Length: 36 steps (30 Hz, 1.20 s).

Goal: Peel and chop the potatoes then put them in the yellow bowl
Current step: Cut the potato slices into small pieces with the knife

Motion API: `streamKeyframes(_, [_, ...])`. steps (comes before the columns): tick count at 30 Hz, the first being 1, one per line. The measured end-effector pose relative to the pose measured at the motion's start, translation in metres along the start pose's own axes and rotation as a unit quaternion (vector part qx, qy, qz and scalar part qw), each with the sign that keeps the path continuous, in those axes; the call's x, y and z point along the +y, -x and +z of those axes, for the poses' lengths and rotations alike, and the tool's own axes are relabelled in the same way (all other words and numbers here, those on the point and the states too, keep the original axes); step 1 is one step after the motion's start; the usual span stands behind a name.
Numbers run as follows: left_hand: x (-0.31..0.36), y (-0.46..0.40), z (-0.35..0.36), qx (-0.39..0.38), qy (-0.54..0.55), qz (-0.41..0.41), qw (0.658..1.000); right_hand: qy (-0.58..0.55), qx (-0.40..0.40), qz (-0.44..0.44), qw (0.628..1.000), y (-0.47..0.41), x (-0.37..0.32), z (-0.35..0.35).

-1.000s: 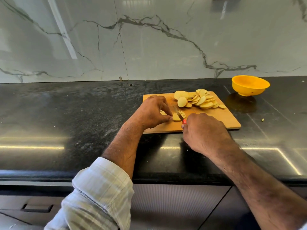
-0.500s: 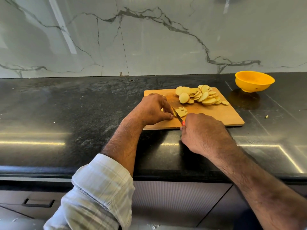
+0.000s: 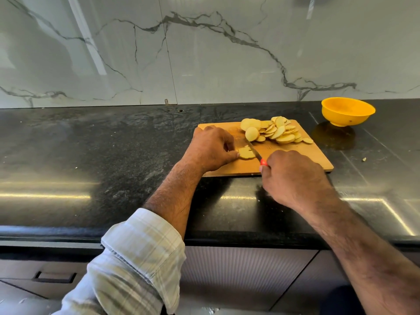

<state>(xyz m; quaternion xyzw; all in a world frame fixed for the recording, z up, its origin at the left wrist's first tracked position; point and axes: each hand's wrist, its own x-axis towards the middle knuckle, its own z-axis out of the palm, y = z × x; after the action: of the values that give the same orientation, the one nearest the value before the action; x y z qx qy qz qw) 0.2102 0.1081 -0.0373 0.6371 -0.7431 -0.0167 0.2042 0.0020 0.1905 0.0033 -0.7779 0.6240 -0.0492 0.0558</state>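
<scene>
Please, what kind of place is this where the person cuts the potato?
Most likely a home kitchen. A dark stone counter runs under a marble wall, with cabinet fronts and a drawer handle below. On the counter lie a cutting board with potato slices and a yellow bowl.

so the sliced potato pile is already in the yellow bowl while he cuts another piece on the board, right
Not quite. The head view shows the sliced potato pile lying on the wooden cutting board, not in the yellow bowl. The rest holds: he cuts another potato piece on the board.
</scene>
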Motion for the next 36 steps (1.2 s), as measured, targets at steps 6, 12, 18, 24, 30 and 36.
streamKeyframes(6, [-0.006, 0.0, -0.001, 0.033, 0.06, -0.016, 0.997, 0.011, -0.049, 0.068, 0.996, -0.004, 0.013, -0.014])
streamKeyframes(12, [-0.014, 0.0, -0.004, 0.103, 0.036, -0.048, 0.993, 0.004, -0.074, 0.044, 0.996, -0.008, -0.003, -0.005])
streamKeyframes(18, [-0.019, 0.0, -0.005, 0.094, 0.01, -0.071, 0.993, 0.004, -0.066, 0.009, 0.998, -0.021, -0.03, 0.003])
streamKeyframes(24, [-0.022, -0.001, -0.006, 0.091, 0.006, -0.081, 0.992, -0.023, -0.049, -0.018, 0.998, -0.032, -0.033, 0.001])
streamKeyframes(30, [-0.019, -0.001, -0.008, 0.088, 0.005, -0.081, 0.993, -0.02, -0.065, 0.002, 0.998, -0.036, -0.023, -0.007])
streamKeyframes(36, [-0.015, 0.002, -0.007, 0.097, 0.008, -0.073, 0.993, -0.049, -0.039, -0.016, 0.998, -0.033, -0.014, -0.004])
